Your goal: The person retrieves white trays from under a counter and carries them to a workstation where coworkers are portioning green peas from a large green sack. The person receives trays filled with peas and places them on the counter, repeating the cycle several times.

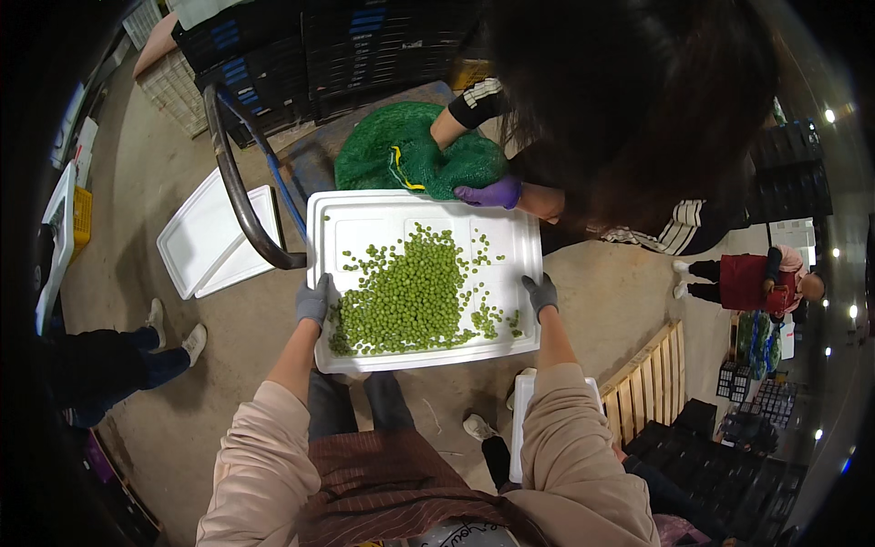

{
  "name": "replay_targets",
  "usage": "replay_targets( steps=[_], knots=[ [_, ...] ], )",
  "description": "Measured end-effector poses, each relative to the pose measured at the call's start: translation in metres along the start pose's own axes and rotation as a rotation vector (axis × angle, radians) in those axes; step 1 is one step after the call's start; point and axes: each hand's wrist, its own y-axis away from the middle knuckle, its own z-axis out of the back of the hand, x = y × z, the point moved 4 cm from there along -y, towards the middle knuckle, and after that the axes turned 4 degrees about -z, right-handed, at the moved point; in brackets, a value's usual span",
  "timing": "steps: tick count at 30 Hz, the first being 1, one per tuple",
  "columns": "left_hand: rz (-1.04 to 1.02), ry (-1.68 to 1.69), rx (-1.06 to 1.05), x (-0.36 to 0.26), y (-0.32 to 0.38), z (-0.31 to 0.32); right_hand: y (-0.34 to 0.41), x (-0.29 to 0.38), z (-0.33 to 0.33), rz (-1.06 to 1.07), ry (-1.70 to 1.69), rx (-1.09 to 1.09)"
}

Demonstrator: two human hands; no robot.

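Observation:
Both my hands, in grey gloves, hold a white foam tray (437,205) level in front of me. My left hand (313,301) grips its left rim and my right hand (541,294) its right rim. A heap of small round green peas (403,294) covers much of the tray's floor, with loose ones scattered to the right. Against the far rim rests a green mesh sack (383,147) with a yellow strip. A co-worker's purple-gloved hand (489,193) holds the sack's mouth near the tray; that person's other hand is hidden in the mesh.
A trolley's bent metal handle (236,184) rises just left of the tray. White foam lids (205,239) lie on the floor beyond it. Black crates (383,55) are stacked at the back. A wooden pallet (646,376) stands to the right. Other people (748,280) stand on both sides.

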Motion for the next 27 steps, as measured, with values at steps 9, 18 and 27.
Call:
replay_targets(
  steps=[9, 18, 27],
  knots=[
    [-0.012, -0.007, 0.014, -0.015, 0.003, 0.004, -0.003, -0.001, 0.001, 0.013, 0.017, -0.035],
    [-0.001, -0.006, -0.035, -0.01, 0.024, 0.01, -0.018, -0.009, -0.004, 0.079, -0.002, -0.013],
    [0.002, -0.017, -0.015, -0.02, 0.025, 0.009, -0.003, -0.016, -0.001, 0.071, -0.151, 0.026]
  ],
)
